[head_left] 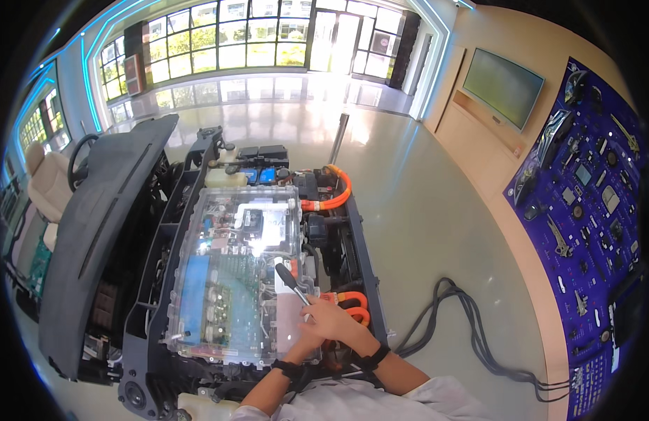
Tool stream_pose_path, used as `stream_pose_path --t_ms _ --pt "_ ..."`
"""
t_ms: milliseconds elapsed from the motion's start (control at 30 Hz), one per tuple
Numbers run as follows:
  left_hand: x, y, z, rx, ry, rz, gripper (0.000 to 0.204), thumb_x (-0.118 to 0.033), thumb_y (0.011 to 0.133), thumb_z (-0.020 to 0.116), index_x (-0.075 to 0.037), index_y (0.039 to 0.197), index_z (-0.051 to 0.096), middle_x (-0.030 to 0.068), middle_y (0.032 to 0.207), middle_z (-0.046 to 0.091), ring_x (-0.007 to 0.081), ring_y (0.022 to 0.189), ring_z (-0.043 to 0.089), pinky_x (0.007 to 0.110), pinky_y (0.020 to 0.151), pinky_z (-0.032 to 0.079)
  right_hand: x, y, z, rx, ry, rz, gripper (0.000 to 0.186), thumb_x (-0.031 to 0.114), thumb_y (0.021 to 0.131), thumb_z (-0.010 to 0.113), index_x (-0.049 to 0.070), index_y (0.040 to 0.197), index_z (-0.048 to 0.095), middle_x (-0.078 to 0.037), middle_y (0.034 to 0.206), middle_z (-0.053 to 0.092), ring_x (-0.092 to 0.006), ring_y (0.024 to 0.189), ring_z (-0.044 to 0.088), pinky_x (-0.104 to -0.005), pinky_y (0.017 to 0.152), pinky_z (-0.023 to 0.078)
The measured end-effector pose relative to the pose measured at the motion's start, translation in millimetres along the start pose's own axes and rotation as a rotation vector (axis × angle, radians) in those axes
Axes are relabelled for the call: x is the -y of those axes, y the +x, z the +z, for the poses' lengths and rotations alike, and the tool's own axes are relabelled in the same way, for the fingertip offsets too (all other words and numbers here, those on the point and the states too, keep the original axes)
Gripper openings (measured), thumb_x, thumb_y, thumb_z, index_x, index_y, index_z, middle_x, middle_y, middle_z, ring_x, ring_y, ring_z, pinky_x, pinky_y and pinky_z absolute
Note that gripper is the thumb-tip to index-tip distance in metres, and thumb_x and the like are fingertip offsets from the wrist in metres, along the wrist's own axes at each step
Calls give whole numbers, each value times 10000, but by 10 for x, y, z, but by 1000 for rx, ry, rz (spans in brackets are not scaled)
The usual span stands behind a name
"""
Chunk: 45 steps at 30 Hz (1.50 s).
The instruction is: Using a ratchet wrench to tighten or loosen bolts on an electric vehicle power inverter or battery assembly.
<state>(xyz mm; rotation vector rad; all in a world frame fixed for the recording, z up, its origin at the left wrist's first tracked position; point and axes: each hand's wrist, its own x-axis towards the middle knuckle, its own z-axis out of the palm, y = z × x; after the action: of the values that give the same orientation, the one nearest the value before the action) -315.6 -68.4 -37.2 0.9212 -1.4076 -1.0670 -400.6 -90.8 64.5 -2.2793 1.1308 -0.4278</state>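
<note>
A tool with a black handle and a slim metal shaft (288, 276) slants over the right side of a large unit under a clear cover (222, 274). My right hand (333, 321) is closed around the shaft end, with the black handle pointing away to the left. Just beneath and left of it, my left hand (307, 342) reaches up until the two hands meet. Its fingers are bunched and partly covered by my right hand, so what they hold is hidden. Orange cables (359, 303) curve close beside my right hand.
The unit sits in a dark metal frame (366, 259) beside a dashboard (117, 231). Another orange cable (347, 186) loops at the far end. Black cables (471, 323) trail over the floor to a purple parts board (584, 231). A screen (503, 88) hangs on the right wall.
</note>
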Motion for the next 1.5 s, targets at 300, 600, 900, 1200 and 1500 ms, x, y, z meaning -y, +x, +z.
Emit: stream_pose_path --t_ms 300,600,900,1200,1500 --pt "-136 3 -61 81 -83 -97 203 -134 859 514 19 954 607 55 818 637 131 769 598 278 678 464 176 -32 -66 60 174 -9 293 261 781 591 -14 874 628 -149 992 556 -312 845 579 -376 748 465" --pt "-191 45 -68 160 -102 -153 199 -135 850 531 19 949 609 46 799 630 114 759 587 273 665 463 -11 -78 -9 51 114 -2 327 293 800 575 41 1006 606 -124 1142 522 -299 917 566 -365 759 463" --pt "-163 76 -43 243 -70 -155 196 -135 841 548 19 944 612 38 780 622 98 749 576 268 651 463 -19 -161 -123 -25 74 115 355 301 812 553 76 1086 583 -150 1000 577 -306 907 568 -362 770 456" --pt "-366 148 41 214 -146 -256 136 -123 846 569 -6 871 634 32 760 626 76 758 560 247 651 445 -238 -342 -583 6 -28 589 391 376 832 524 30 984 623 -181 827 638 -325 781 617 -381 711 482" --pt "-28 116 -6 230 -167 -287 209 -131 848 570 21 989 591 61 847 635 121 799 594 267 731 470 -121 -111 -340 -87 20 453 427 375 827 548 -21 984 583 -206 834 627 -343 769 609 -366 697 481"
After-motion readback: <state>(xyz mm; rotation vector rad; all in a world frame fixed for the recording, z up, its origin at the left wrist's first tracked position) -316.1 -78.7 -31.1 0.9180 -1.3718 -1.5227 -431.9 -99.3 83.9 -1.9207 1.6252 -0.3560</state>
